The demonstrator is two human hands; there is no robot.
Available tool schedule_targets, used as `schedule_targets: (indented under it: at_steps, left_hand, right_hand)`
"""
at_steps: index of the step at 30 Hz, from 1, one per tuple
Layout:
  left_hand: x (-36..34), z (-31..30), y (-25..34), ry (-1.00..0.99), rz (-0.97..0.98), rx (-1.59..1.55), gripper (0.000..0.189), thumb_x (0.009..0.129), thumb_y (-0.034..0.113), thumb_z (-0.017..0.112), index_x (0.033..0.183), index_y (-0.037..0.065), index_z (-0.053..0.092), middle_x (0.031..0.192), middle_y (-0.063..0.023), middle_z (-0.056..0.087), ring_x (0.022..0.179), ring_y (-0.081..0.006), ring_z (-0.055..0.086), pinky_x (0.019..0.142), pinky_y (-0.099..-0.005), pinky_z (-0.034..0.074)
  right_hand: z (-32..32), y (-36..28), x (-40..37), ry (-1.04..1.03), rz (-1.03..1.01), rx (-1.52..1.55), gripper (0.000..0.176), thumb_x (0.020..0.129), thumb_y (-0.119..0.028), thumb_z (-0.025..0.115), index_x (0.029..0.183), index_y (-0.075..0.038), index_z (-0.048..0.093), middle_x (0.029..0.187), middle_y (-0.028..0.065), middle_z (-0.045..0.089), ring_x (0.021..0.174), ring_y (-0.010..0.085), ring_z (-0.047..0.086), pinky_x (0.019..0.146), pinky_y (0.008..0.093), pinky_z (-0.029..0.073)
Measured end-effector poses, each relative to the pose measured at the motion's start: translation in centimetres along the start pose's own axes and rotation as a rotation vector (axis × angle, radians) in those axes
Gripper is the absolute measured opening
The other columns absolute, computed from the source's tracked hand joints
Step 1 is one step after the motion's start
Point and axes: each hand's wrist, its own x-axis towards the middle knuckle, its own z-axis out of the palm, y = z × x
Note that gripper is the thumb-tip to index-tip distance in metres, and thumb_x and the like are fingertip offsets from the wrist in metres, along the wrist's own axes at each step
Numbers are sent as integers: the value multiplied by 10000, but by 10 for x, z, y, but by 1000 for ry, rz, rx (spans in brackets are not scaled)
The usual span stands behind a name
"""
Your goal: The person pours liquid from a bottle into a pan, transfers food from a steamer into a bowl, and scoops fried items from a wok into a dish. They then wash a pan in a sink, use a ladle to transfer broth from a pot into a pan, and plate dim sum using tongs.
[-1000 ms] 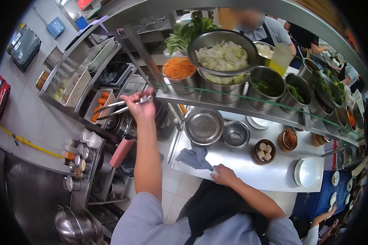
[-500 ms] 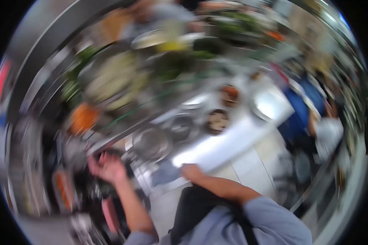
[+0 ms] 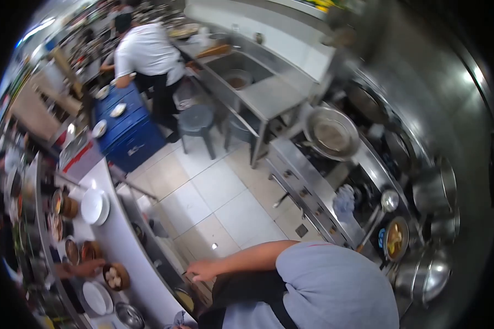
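Observation:
My right hand (image 3: 203, 270) hangs in front of my dark apron, beside the front edge of the white-topped counter (image 3: 140, 263). Its fingers are loosely bent and slightly apart, and I see nothing in them. A crumpled grey-blue cloth (image 3: 179, 319) lies at the bottom edge of the view. My left hand cannot be made out. On the counter stands a round basket with pale pieces (image 3: 114, 277). Another person's hand (image 3: 88, 268) reaches across from the far side, close to this basket.
White plates (image 3: 95, 206) sit on the counter. Beyond its end, a person in white (image 3: 151, 49) bends near a blue chest (image 3: 129, 129) and a grey stool (image 3: 196, 122). At right, a stove (image 3: 307, 197) carries a large pan (image 3: 332, 133), a ladle (image 3: 388, 201) and pots.
The view has swung right, from the counter towards the floor and stove. My left hand, earlier raised with its fingers spread, has left the view. My right arm stays stretched out towards the counter.

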Motion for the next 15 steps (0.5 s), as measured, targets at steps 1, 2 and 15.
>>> schedule_targets:
  at_steps: [1, 2, 15]
  left_hand:
    - [0, 1, 7, 38, 17, 36, 511, 943, 301, 587, 1410, 99, 542, 1148, -246, 648, 1068, -443, 640, 927, -499, 495]
    - [-3, 1, 15, 73, 31, 68, 500, 943, 296, 588, 1399, 95, 543, 1128, -241, 654, 1055, -441, 645, 917, -496, 498]
    - [-18, 68, 93, 199, 536, -123, 224, 952, 238, 600, 1092, 66, 632, 877, -220, 692, 813, -425, 681, 733, -490, 522]
  right_hand:
    - [-8, 17, -31, 84, 113, 31, 433, 932, -336, 624, 1292, -94, 607, 1212, 201, 629, 1098, 409, 636, 924, 530, 517]
    - [-13, 43, -61, 118, 243, 61, 401, 931, -333, 602, 1258, -104, 637, 1214, 198, 648, 1110, 397, 636, 929, 523, 517]
    - [119, 190, -518, 740, 1333, 785, 185, 909, -214, 638, 1003, -61, 685, 760, 85, 632, 558, 191, 595, 471, 354, 489]
